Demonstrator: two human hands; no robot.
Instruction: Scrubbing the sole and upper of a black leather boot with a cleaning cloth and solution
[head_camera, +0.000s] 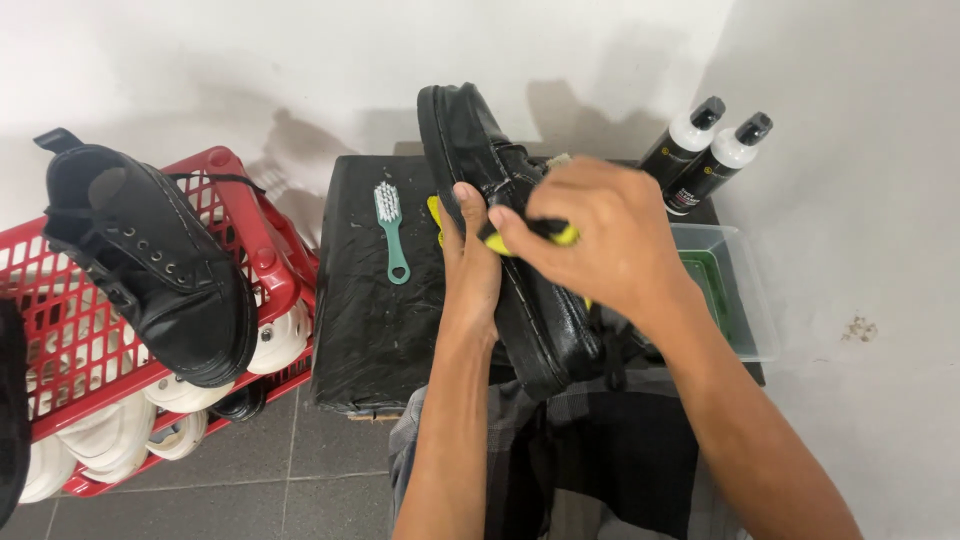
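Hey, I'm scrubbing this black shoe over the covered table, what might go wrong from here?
The right hand works the yellow brush close to the left hand's thumb, so it may scrape skin. The black shoe is held by its edge alone and could slip. The two bottles stand near the right elbow's path and might tip toward the clear tub.

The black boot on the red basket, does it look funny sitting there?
A bit. The black boot lies tilted across the rim of the red basket, toe hanging over the edge, laces loose. White shoes sit under it. Nothing looks spilled or broken.
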